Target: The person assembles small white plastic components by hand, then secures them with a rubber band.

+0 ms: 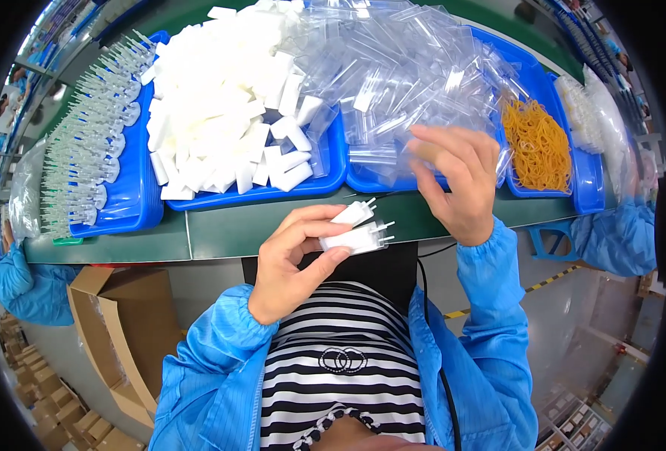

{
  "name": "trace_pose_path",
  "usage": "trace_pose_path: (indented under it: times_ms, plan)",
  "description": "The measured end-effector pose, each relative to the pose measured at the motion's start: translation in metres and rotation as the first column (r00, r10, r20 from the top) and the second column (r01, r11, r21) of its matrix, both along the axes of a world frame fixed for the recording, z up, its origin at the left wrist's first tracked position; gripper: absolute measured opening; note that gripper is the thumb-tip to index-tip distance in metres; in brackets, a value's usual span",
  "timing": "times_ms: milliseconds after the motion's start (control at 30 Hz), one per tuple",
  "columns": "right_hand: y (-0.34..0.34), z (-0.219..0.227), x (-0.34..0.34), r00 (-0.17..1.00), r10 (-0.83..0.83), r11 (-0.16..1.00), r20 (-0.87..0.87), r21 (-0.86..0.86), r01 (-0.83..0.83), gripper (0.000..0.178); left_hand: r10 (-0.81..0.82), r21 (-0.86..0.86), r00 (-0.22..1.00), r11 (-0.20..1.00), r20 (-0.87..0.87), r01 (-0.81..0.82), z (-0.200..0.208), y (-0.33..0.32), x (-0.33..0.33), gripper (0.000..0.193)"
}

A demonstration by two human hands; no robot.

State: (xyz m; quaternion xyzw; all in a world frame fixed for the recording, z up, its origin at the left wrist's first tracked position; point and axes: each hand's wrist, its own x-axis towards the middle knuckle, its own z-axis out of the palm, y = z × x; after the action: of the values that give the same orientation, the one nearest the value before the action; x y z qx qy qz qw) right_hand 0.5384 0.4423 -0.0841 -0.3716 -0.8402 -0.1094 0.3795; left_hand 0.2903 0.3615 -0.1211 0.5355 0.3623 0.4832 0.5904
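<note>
My left hand [291, 263] is closed around two small white foam-like blocks, held side by side above the front edge of the bench. The lower white block [355, 239] sits in a clear sleeve, and thin pale prongs stick out of the right ends of both. My right hand [460, 177] is raised over the near edge of a heap of clear plastic sleeves [415, 68]. Its fingers are bent and the thumb is apart from them, with nothing plainly visible between. The sleeves lie in a blue tray [340, 154].
White foam blocks [220, 90] pile up in the tray at left. Farther left stand rows of thin pale-tipped parts [92, 143]. Yellow rubber bands [536, 143] fill a tray at right. Below the green bench [220, 233] is an open cardboard box [134, 331]. Co-workers' blue sleeves [618, 237] show at both sides.
</note>
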Motion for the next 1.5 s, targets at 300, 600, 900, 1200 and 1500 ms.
trace_pose_path:
  times_ms: [300, 600, 900, 1200, 1500]
  plan:
    - [-0.059, -0.006, -0.033, 0.541, -0.016, 0.860, -0.841, -0.288, -0.421, 0.039, 0.091, 0.013, 0.995, 0.996, -0.042, -0.091, 0.005, -0.005, 0.004, 0.028]
    - [-0.070, -0.024, -0.054, 0.517, -0.226, 0.692, -0.825, -0.510, -0.511, 0.042, 0.176, 0.033, 0.982, 0.984, -0.075, -0.174, 0.011, -0.010, 0.006, 0.028]
    - [-0.068, -0.013, -0.048, 0.393, -0.421, 0.454, -0.817, -0.565, -0.689, 0.044, 0.191, 0.019, 0.974, 0.982, -0.123, -0.190, 0.010, -0.015, 0.000, 0.028]
    - [-0.064, -0.017, -0.047, 0.533, -0.333, 0.504, -0.778, -0.624, -0.597, 0.031, 0.200, 0.033, 0.965, 0.980, -0.172, -0.197, 0.009, -0.015, -0.002, 0.027]
    - [-0.066, -0.007, -0.048, 0.522, -0.328, 0.491, -0.788, -0.614, -0.618, 0.026, 0.204, 0.030, 0.964, 0.979, -0.172, -0.202, 0.008, -0.014, -0.002, 0.027]
